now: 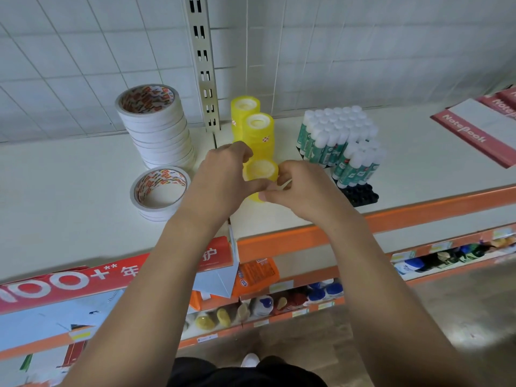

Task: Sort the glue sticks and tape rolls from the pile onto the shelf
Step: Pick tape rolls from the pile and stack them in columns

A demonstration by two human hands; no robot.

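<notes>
The yellow tape rolls [258,135] at centre look like glossy, translucent plastic. Left of them, the white tape rolls [163,135] are matt, with printed cardboard cores. The shelf [83,177] is smooth, matt, cream-painted metal. At right, the glue sticks [335,132] have smooth plastic caps.

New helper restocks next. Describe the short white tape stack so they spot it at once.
Find the cream shelf, left of the slotted post. Two white tape stacks stand there. Yours is the low front stack, far shorter than the tall stack behind.
</notes>
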